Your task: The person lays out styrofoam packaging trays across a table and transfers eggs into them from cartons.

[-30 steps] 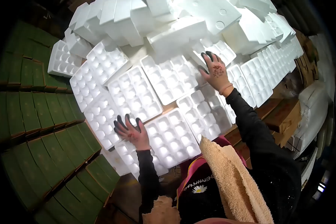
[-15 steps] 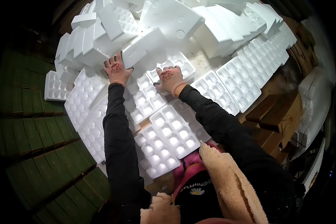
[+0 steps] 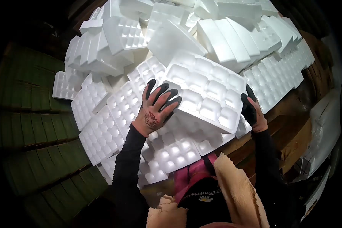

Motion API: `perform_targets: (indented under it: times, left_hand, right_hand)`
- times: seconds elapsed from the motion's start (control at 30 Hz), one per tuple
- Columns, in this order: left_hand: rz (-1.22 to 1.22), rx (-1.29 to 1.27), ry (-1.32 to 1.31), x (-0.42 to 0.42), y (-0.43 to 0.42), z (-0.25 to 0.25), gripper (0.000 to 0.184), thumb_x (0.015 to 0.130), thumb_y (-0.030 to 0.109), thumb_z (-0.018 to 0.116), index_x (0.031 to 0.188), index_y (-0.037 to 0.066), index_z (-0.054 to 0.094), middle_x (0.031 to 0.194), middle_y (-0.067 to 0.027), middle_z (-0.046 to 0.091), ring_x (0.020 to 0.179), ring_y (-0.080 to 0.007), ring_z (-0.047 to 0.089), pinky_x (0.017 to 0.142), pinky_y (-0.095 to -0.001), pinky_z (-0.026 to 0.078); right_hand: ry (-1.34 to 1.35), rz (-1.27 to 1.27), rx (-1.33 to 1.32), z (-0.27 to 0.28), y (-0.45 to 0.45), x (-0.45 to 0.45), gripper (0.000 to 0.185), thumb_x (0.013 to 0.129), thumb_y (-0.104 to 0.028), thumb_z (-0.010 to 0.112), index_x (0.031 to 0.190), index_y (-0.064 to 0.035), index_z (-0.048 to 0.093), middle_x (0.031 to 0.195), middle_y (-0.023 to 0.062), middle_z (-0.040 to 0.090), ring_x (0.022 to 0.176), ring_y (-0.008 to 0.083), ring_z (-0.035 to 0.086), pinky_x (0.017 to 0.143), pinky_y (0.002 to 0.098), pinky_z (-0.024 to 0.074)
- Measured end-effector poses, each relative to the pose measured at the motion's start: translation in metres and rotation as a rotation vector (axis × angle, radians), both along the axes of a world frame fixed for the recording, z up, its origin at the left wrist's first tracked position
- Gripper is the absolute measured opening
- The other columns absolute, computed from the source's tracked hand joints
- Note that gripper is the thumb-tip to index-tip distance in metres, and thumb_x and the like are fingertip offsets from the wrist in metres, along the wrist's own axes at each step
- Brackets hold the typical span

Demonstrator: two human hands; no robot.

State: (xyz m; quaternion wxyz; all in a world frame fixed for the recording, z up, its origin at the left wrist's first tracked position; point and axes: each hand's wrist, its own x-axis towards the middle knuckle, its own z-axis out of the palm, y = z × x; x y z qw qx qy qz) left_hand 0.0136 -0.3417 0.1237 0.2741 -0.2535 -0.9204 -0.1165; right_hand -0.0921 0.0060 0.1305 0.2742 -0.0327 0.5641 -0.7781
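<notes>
A white foam tray (image 3: 207, 93) with rows of square hollows is tilted above the other trays, held between my two gloved hands. My left hand (image 3: 155, 110) lies against its left end, fingers stretched along the side. At the right end, my right hand (image 3: 254, 110) grips the edge, with the dark fingertips on the rim and the thumb hidden. Beneath it, more hollowed foam trays (image 3: 174, 154) lie close together, partly covered by the raised one. Further trays (image 3: 102, 135) lie left of my left forearm.
Leaning white foam pieces (image 3: 228, 41) are heaped at the back, with another stack (image 3: 93, 51) at the back left. Green stacked blocks (image 3: 38, 129) line the left side. Brown cardboard boxes (image 3: 292, 133) and a plastic-wrapped bundle (image 3: 325, 121) stand on the right.
My hands have moved apart and nearer to me, and a foam tray is now raised between them. The right hand went right to the tray's far end.
</notes>
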Motion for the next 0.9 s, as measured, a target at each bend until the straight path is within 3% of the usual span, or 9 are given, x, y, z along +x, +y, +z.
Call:
perform_targets:
  times: [0.13, 0.2, 0.33, 0.4, 0.5, 0.53, 0.6, 0.73, 0.9]
  left_hand:
    - [0.096, 0.128, -0.058, -0.077, 0.008, 0.026, 0.078, 0.066, 0.008, 0.071, 0.138, 0.012, 0.040, 0.148, -0.0144, 0.032, 0.138, -0.0397, 0.027, 0.112, -0.0565, 0.023]
    - [0.192, -0.009, -0.098, -0.138, 0.011, 0.034, 0.083, 0.068, 0.011, 0.071, 0.142, 0.011, 0.035, 0.150, -0.0144, 0.031, 0.141, -0.0378, 0.023, 0.114, -0.0532, 0.019]
    - [0.249, -0.458, -0.386, -0.244, 0.032, -0.006, 0.095, 0.070, 0.027, 0.078, 0.148, 0.011, 0.026, 0.150, -0.0115, 0.033, 0.143, -0.0319, 0.021, 0.116, -0.0497, 0.016]
    - [0.224, -0.570, -0.452, -0.255, 0.031, -0.007, 0.077, 0.071, 0.028, 0.077, 0.138, 0.011, 0.041, 0.142, -0.0085, 0.041, 0.140, -0.0289, 0.027, 0.116, -0.0487, 0.017]
    - [0.150, -0.725, -0.497, -0.258, 0.025, 0.010, 0.051, 0.072, 0.027, 0.075, 0.118, 0.008, 0.062, 0.132, -0.0051, 0.051, 0.134, -0.0251, 0.036, 0.116, -0.0486, 0.018]
    - [0.122, -0.644, -0.328, -0.249, 0.014, 0.014, 0.033, 0.072, 0.025, 0.073, 0.098, 0.007, 0.069, 0.125, -0.0032, 0.055, 0.128, -0.0228, 0.042, 0.116, -0.0479, 0.020]
    - [0.218, -0.523, -0.081, -0.209, -0.005, 0.039, 0.044, 0.071, 0.022, 0.075, 0.109, 0.006, 0.059, 0.127, -0.0095, 0.053, 0.129, -0.0268, 0.042, 0.114, -0.0467, 0.026]
    - [0.344, -0.198, 0.079, -0.110, -0.069, 0.081, 0.056, 0.071, 0.017, 0.076, 0.119, 0.006, 0.051, 0.130, -0.0103, 0.050, 0.127, -0.0269, 0.043, 0.110, -0.0450, 0.031]
    - [0.490, 0.456, 0.221, 0.025, -0.130, 0.094, 0.072, 0.071, 0.011, 0.078, 0.132, 0.005, 0.041, 0.134, -0.0112, 0.046, 0.123, -0.0271, 0.045, 0.106, -0.0430, 0.037]
  right_hand:
    - [0.367, -0.170, 0.258, -0.007, 0.074, 0.014, 0.049, 0.096, -0.024, 0.049, 0.135, 0.0034, 0.042, 0.120, 0.0094, 0.058, 0.107, 0.0175, 0.057, 0.087, 0.0309, 0.0488]
    - [0.407, -0.220, 0.272, -0.012, 0.110, 0.021, 0.035, 0.100, -0.020, 0.041, 0.124, 0.0046, 0.050, 0.115, 0.0091, 0.060, 0.103, 0.0180, 0.058, 0.089, 0.0322, 0.0481]
    - [0.209, -0.244, -0.097, -0.025, 0.130, 0.023, 0.039, 0.100, -0.028, 0.047, 0.129, -0.0015, 0.051, 0.121, 0.0089, 0.060, 0.111, 0.0217, 0.057, 0.097, 0.0363, 0.0446]
    - [0.123, -0.322, -0.174, -0.032, 0.121, 0.026, 0.040, 0.100, -0.028, 0.047, 0.130, -0.0022, 0.050, 0.123, 0.0087, 0.060, 0.112, 0.0229, 0.057, 0.098, 0.0374, 0.0444]
    - [0.271, -0.412, 0.044, -0.058, 0.116, 0.030, 0.046, 0.095, -0.015, 0.053, 0.137, 0.0008, 0.041, 0.126, 0.0093, 0.055, 0.109, 0.0197, 0.054, 0.094, 0.0324, 0.0432]
    - [0.359, -0.453, 0.146, -0.064, 0.114, 0.030, 0.049, 0.094, -0.011, 0.055, 0.139, 0.0018, 0.039, 0.126, 0.0095, 0.053, 0.109, 0.0186, 0.053, 0.093, 0.0307, 0.0428]
    - [0.400, -0.579, 0.118, -0.019, 0.059, 0.027, 0.056, 0.089, -0.006, 0.057, 0.141, -0.0005, 0.036, 0.129, 0.0081, 0.049, 0.113, 0.0187, 0.051, 0.097, 0.0312, 0.0414]
    - [0.473, -0.634, -0.024, 0.046, -0.026, 0.004, 0.070, 0.081, 0.000, 0.061, 0.144, -0.0035, 0.031, 0.135, 0.0083, 0.042, 0.118, 0.0213, 0.048, 0.098, 0.0337, 0.0431]
    - [0.400, -0.459, 0.005, 0.025, -0.091, -0.002, 0.073, 0.079, -0.002, 0.069, 0.141, -0.0016, 0.031, 0.127, 0.0118, 0.045, 0.110, 0.0210, 0.050, 0.088, 0.0323, 0.0495]
